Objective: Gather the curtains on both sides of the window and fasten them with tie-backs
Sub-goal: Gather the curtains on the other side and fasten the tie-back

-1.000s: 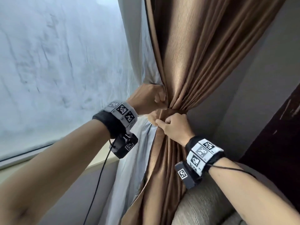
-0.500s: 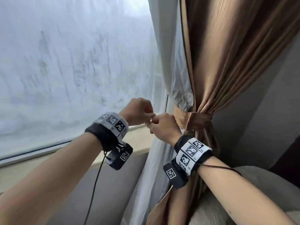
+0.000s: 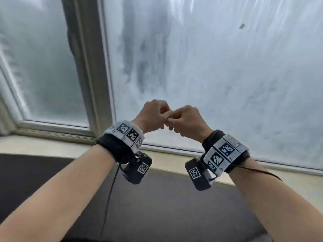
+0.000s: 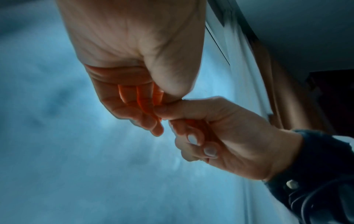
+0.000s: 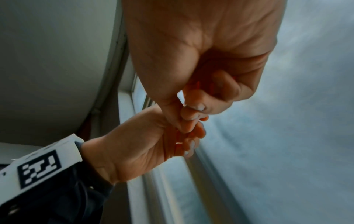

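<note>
My left hand [image 3: 153, 116] and right hand [image 3: 187, 121] are raised together in front of the frosted window pane [image 3: 227, 75]. Both have curled fingers, and their thumbs and knuckles touch. Neither holds cloth or a tie-back. The left wrist view shows my left hand [image 4: 134, 60] above and my right hand [image 4: 220, 128] below it, thumb tip against thumb tip. Behind them at the right edge hang the white sheer [image 4: 239, 60] and the brown curtain [image 4: 277, 91], blurred. In the right wrist view my right hand [image 5: 210, 53] meets my left hand [image 5: 149, 144] the same way. No curtain shows in the middle of the head view.
A grey window post [image 3: 92, 67] divides the glass left of my hands. A pale sill [image 3: 52, 147] runs below the frame, with a dark grey surface [image 3: 157, 206] under it. A strip of pale cloth [image 3: 4, 116] shows at the far left edge.
My hands let go of the tied brown curtain on the right and drew together. My view swung left, so the curtain has left the head view and the window fills it.
</note>
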Tool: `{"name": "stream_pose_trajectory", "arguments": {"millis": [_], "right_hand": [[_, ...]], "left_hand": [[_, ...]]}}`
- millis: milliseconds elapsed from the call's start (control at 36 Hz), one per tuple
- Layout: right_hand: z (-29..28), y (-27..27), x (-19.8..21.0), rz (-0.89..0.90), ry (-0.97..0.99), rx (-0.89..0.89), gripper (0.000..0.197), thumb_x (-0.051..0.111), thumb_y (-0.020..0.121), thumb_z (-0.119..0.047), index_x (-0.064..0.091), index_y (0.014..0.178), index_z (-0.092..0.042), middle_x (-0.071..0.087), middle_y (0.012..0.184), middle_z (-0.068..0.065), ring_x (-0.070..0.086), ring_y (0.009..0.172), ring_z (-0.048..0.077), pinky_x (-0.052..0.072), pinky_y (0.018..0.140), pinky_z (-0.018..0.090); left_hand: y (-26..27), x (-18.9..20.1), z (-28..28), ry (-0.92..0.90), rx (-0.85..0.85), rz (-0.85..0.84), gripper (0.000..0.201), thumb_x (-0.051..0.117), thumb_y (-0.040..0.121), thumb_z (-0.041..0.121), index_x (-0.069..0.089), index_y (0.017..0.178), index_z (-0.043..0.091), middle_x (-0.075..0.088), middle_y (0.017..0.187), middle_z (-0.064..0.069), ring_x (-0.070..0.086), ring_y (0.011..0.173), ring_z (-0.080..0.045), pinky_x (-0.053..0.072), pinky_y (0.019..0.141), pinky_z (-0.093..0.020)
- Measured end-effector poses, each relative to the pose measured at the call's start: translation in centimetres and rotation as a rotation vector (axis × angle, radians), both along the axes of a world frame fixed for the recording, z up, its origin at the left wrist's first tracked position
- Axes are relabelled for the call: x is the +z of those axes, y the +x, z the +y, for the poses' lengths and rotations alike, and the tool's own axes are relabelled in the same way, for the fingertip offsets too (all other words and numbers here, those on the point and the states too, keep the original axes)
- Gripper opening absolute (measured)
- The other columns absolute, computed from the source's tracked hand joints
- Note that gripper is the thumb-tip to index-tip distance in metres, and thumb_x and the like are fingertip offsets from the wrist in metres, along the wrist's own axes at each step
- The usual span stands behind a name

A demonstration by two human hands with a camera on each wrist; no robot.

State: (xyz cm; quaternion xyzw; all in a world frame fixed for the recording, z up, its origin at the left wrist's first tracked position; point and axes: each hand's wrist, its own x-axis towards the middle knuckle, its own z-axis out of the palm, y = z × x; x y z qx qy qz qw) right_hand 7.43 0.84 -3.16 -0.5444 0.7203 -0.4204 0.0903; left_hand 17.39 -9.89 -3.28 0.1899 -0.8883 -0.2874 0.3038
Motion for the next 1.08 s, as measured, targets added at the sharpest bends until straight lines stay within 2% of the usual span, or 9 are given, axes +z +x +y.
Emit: {"name": "stream_pose_trajectory", "arguments": {"millis": [111, 222, 306, 417, 528, 694, 833, 944, 1083], "right_hand": [[-10.5, 12.6, 0.8, -0.083, -0.069, 0.241, 0.018, 0.067, 0.078, -0.013, 0.07, 0.061, -0.007, 0.063, 0.055, 0.005, 0.051, 0.043, 0.008, 0.039, 0.04, 0.018], [-18.4, 23.4, 0.2, -0.298, -0.115, 0.431, 0.029, 0.071, 0.079, -0.014, 0.064, 0.051, -0.013, 0.054, 0.045, 0.0, 0.044, 0.038, 0.009, 0.035, 0.039, 0.018], [-23.8, 31.9, -0.3, -0.404, -0.078, 0.577, 0.03, 0.069, 0.081, -0.014, 0.061, 0.052, -0.011, 0.053, 0.047, 0.003, 0.041, 0.041, 0.015, 0.033, 0.04, 0.021], [-29.6, 41.9, -0.1, -0.434, -0.03, 0.745, 0.027, 0.067, 0.082, -0.013, 0.061, 0.056, -0.007, 0.054, 0.05, 0.006, 0.041, 0.038, 0.011, 0.033, 0.039, 0.019], [-35.9, 51.3, -0.3, -0.385, 0.041, 0.905, 0.029, 0.068, 0.081, -0.015, 0.058, 0.056, -0.006, 0.051, 0.046, 0.001, 0.041, 0.038, 0.01, 0.034, 0.041, 0.018], [-45.9, 63.2, -0.3, -0.325, 0.057, 1.072, 0.031, 0.071, 0.08, -0.023, 0.059, 0.056, -0.008, 0.052, 0.051, 0.004, 0.042, 0.042, 0.011, 0.036, 0.043, 0.018], [-54.3, 72.4, 1.1, -0.336, 0.072, 1.189, 0.026, 0.071, 0.077, -0.025, 0.063, 0.059, -0.009, 0.056, 0.055, 0.006, 0.043, 0.044, 0.01, 0.036, 0.045, 0.02], [-61.0, 79.8, 1.9, -0.37, 0.085, 1.243, 0.036, 0.069, 0.084, -0.029, 0.06, 0.053, -0.014, 0.056, 0.053, 0.004, 0.044, 0.042, 0.012, 0.038, 0.045, 0.02], [-69.0, 87.8, 0.5, -0.435, 0.119, 1.213, 0.036, 0.063, 0.089, -0.038, 0.066, 0.065, -0.012, 0.06, 0.057, 0.0, 0.051, 0.047, 0.013, 0.043, 0.053, 0.025]], "left_hand": [[14.6, 0.6, -8.3, 0.036, 0.223, 0.106, 0.019, 0.06, 0.094, 0.016, 0.063, 0.075, 0.013, 0.066, 0.055, 0.002, 0.06, 0.043, -0.012, 0.047, 0.045, -0.023], [26.8, 0.0, -13.7, 0.114, 0.445, 0.248, 0.026, 0.06, 0.094, 0.02, 0.065, 0.069, 0.016, 0.065, 0.053, 0.0, 0.057, 0.042, -0.017, 0.045, 0.049, -0.024], [35.5, -0.3, -16.8, 0.19, 0.582, 0.316, 0.025, 0.057, 0.096, 0.018, 0.066, 0.073, 0.011, 0.065, 0.055, -0.006, 0.056, 0.045, -0.021, 0.043, 0.049, -0.024], [45.9, -0.5, -20.7, 0.198, 0.737, 0.364, 0.026, 0.058, 0.093, 0.021, 0.065, 0.069, 0.016, 0.065, 0.055, -0.008, 0.055, 0.044, -0.02, 0.047, 0.052, -0.028], [55.7, -1.6, -25.1, 0.171, 0.94, 0.411, 0.028, 0.061, 0.089, 0.027, 0.065, 0.063, 0.019, 0.063, 0.049, 0.002, 0.055, 0.044, -0.016, 0.047, 0.057, -0.027], [67.2, -1.1, -31.7, 0.116, 1.124, 0.348, 0.029, 0.058, 0.094, 0.018, 0.064, 0.066, 0.017, 0.063, 0.048, 0.003, 0.054, 0.04, -0.014, 0.04, 0.046, -0.021], [76.1, 0.6, -37.8, 0.098, 1.253, 0.337, 0.028, 0.058, 0.094, 0.019, 0.063, 0.067, 0.016, 0.069, 0.066, -0.024, 0.056, 0.045, -0.022, 0.043, 0.047, -0.023], [82.8, 2.2, -42.3, 0.125, 1.324, 0.357, 0.024, 0.056, 0.096, 0.012, 0.06, 0.073, 0.011, 0.067, 0.059, -0.006, 0.053, 0.04, -0.012, 0.041, 0.042, -0.02], [91.4, 1.2, -48.3, 0.135, 1.441, 0.382, 0.018, 0.06, 0.094, 0.015, 0.063, 0.077, 0.011, 0.071, 0.063, -0.004, 0.056, 0.045, -0.012, 0.044, 0.046, -0.024]]}}
